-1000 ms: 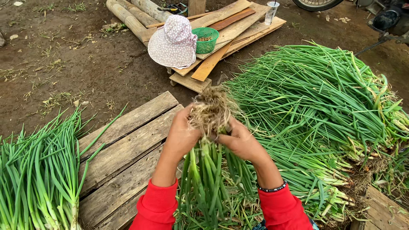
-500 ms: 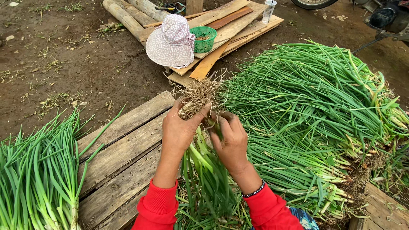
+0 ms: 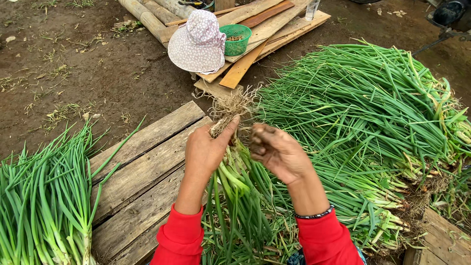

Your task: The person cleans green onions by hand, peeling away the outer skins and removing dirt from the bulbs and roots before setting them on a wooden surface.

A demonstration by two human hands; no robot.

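Note:
My left hand (image 3: 206,149) grips a bunch of green onions (image 3: 240,196) just below its tangled brown roots (image 3: 230,109), which point away from me. My right hand (image 3: 277,152), soiled with earth, hovers right beside the bunch with fingers loosely curled and holds nothing. Both arms wear red sleeves, and a dark beaded bracelet circles the right wrist. The bunch's green leaves hang down toward me between my arms.
A large heap of green onions (image 3: 373,113) lies to the right, another pile (image 3: 44,196) at the left. Wooden planks (image 3: 142,167) lie under my hands. Beyond, a patterned sun hat (image 3: 197,43) and a green basket (image 3: 235,39) rest on stacked boards; bare soil lies around.
The bunch shifted left and tilted. My right hand has come off the roots and opened slightly, while the left keeps its grip.

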